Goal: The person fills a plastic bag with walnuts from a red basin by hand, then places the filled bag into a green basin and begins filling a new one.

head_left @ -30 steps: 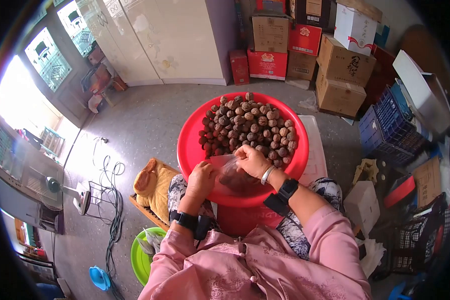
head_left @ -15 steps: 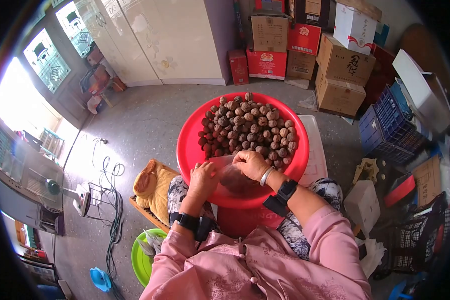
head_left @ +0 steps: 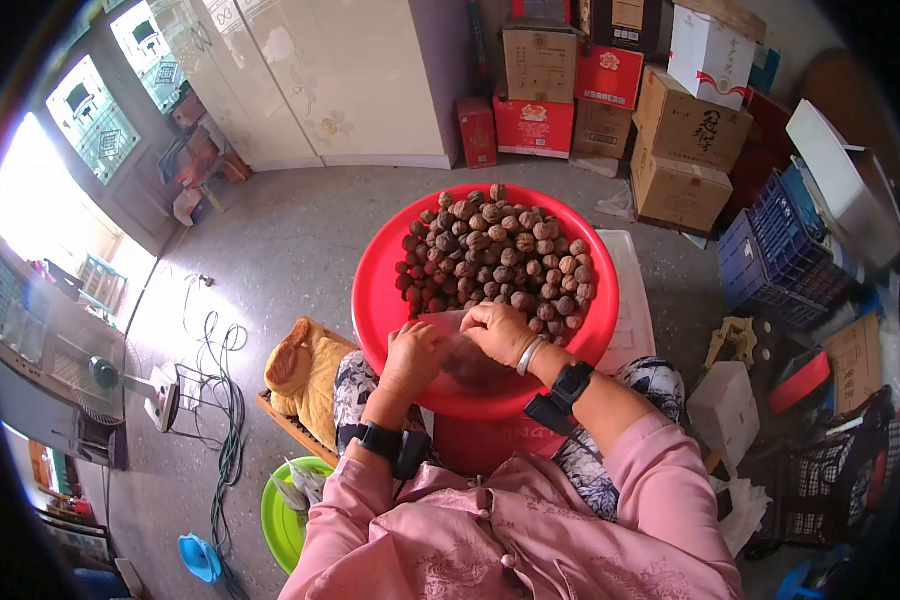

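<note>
A wide red basin (head_left: 382,290) stands in front of me, with a heap of walnuts (head_left: 490,245) filling its far and right side. Over the near part of the basin, a clear plastic bag (head_left: 475,365) hangs between my hands, with dark contents showing faintly through it. My left hand (head_left: 415,358) pinches the bag's upper left edge. On the other side of its top, my right hand (head_left: 502,332) has the rim between curled fingers. Both hands are close together, and their fingertips are partly hidden.
Stacked cartons (head_left: 685,150) stand at the back right, beside blue crates (head_left: 770,250). To my left are a cushioned stool (head_left: 310,385), a green basin (head_left: 282,520) holding packets, a fan (head_left: 160,395) and loose cables (head_left: 232,420) on the floor.
My two hands have shifted only slightly at the bag's top, the left one drawing a little nearer to the right. The walnuts and basin look the same.
</note>
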{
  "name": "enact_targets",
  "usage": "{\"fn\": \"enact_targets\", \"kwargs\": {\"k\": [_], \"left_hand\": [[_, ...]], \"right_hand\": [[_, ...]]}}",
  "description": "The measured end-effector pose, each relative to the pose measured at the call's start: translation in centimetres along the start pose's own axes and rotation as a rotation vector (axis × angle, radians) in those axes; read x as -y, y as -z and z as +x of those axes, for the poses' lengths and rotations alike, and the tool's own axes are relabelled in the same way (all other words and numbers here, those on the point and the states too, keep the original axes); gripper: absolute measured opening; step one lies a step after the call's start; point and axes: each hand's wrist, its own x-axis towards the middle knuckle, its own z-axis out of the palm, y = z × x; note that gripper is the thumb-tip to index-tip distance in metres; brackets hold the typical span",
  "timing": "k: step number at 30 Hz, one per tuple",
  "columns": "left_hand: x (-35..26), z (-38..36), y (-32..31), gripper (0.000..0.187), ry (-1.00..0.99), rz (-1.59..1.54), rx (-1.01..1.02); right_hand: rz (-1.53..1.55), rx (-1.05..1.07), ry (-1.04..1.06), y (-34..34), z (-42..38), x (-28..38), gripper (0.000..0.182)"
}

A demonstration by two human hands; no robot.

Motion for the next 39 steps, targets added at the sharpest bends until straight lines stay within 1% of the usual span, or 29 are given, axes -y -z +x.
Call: {"fn": "enact_targets", "kwargs": {"k": [2,4,6,9,10,12,14,15,16,17,18,19,21,22,23,24,25,26,27,28,29,30,31,33,35,37,39], "left_hand": [[-0.1,0.1,-0.1,0.016,0.001,-0.006,0.008],[0.0,0.0,-0.1,0.016,0.005,-0.011,0.016],[0.4,0.0,-0.3,0.016,-0.001,-0.101,0.041],[0.2,0.0,-0.2,0.016,-0.018,-0.105,0.049],[0.2,0.1,-0.3,0.016,-0.019,-0.105,0.048],[0.2,0.2,-0.2,0.014,-0.107,-0.093,-0.013],[0.1,0.6,-0.2,0.014,-0.098,-0.120,-0.046],[0.0,0.8,-0.1,0.014,-0.087,-0.147,-0.078],[-0.7,1.0,0.6,0.014,-0.081,-0.147,-0.080],[-1.3,1.1,1.5,0.012,0.015,-0.213,-0.090],[-2.1,1.3,2.7,0.009,0.111,-0.278,-0.101],[-2.3,1.5,3.6,0.009,0.118,-0.275,-0.105],[-2.7,1.7,5.7,0.003,0.241,-0.523,-0.170],[-3.1,1.7,7.5,0.002,0.251,-0.578,-0.189],[-3.3,1.6,8.9,0.001,0.287,-0.478,-0.239],[-3.7,1.3,10.8,0.000,0.285,-0.521,-0.261],[-3.7,0.9,12.5,0.001,0.285,-0.561,-0.287],[-2.9,0.4,13.8,0.001,0.292,-0.559,-0.343],[-2.2,-0.3,15.0,0.002,0.301,-0.554,-0.401],[-2.8,-1.2,17.2,0.005,0.316,-0.492,-0.401],[-1.0,-2.3,18.1,0.004,0.214,-0.589,-0.406],[-0.2,-3.6,19.5,0.003,0.238,-0.600,-0.407],[0.5,-5.0,20.8,0.002,0.263,-0.613,-0.409],[2.7,-8.3,22.2,0.002,0.334,-0.614,-0.479],[5.1,-12.3,23.1,0.004,0.406,-0.618,-0.548],[7.5,-16.7,23.7,0.005,0.517,-0.648,-0.597],[10.2,-21.5,23.9,0.008,0.582,-0.599,-0.667]], "right_hand": [[-0.122,-0.020,0.041,0.0,0.0,0.2,0.006],[-0.099,-0.019,0.060,-0.3,0.0,-0.2,0.006],[-0.076,-0.017,0.079,-0.5,0.0,-0.4,0.005],[-0.082,-0.011,0.097,-0.6,-0.1,-0.2,0.004],[-0.052,0.003,0.081,-0.6,-0.1,-0.2,0.005],[-0.023,0.016,0.067,-0.4,0.1,-0.1,0.007],[0.083,-0.036,0.061,0.1,0.2,0.1,0.011],[0.083,-0.032,0.062,0.6,0.1,1.0,0.011],[0.169,-0.096,0.001,1.4,0.0,2.4,0.014],[0.255,-0.157,-0.061,2.1,0.1,3.2,0.017],[0.243,-0.185,-0.013,2.3,0.4,2.2,0.021],[0.317,-0.205,-0.059,3.0,0.5,2.5,0.022],[0.391,-0.260,-0.068,3.7,0.5,2.3,0.016],[0.385,-0.259,-0.057,3.9,0.5,1.9,0.016],[0.382,-0.256,-0.047,4.0,0.6,1.5,0.016],[0.385,-0.263,-0.060,4.0,0.5,1.7,0.016],[0.349,-0.248,-0.087,4.1,0.3,1.8,0.016],[0.259,-0.241,-0.066,3.9,0.2,2.0,0.017],[0.172,-0.231,-0.042,3.5,0.1,2.1,0.018],[0.082,-0.171,-0.013,3.3,-0.3,2.3,0.018],[-0.007,-0.112,0.022,3.2,-0.5,2.6,0.019],[-0.094,-0.070,0.050,2.9,-0.8,3.3,0.017],[-0.167,-0.040,0.123,2.6,-1.2,4.3,0.014],[-0.167,0.062,0.154,1.4,-1.6,3.4,0.016],[-0.248,0.136,0.212,0.7,-2.0,3.2,0.015],[-0.288,0.196,0.191,0.2,-2.4,3.1,0.015],[-0.303,0.238,0.170,-0.2,-2.6,3.1,0.014]]}}
